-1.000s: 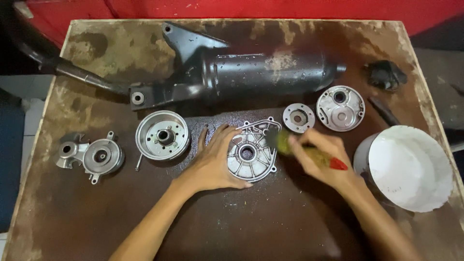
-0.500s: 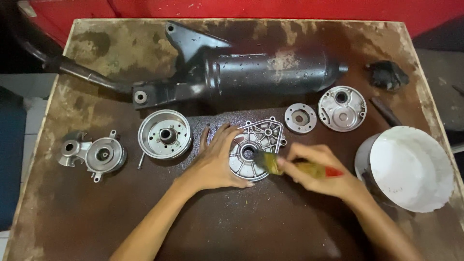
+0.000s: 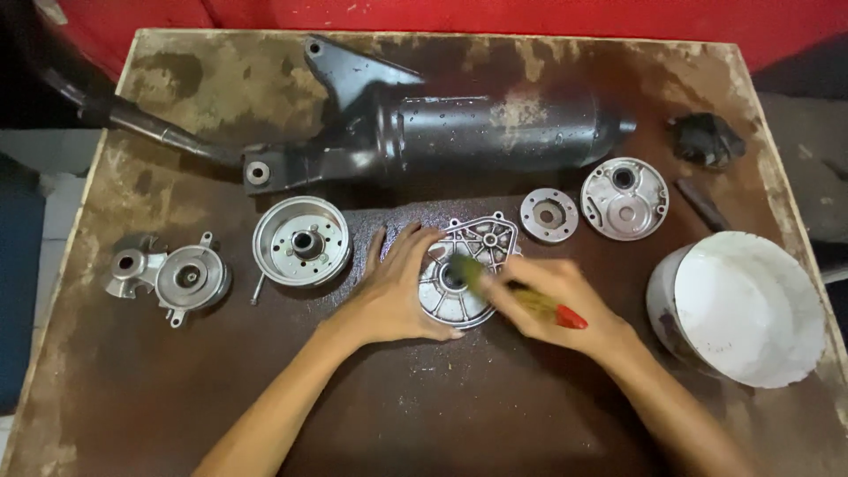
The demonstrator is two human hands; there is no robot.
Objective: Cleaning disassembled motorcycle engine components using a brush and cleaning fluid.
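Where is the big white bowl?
In the head view, the white bowl sits tipped at the table's right edge, just right of the right hand holding the brush, below the round metal cover.

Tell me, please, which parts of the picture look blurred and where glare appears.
In the head view, the right hand and its yellow brush with a red handle tip are motion-blurred; the left hand on the round silver metal cover looks sharp; the black cylindrical exhaust muffler shows small wet highlights.

Two bare forearms, no sleeves, left grip (image 3: 393, 291), right grip (image 3: 552, 300)
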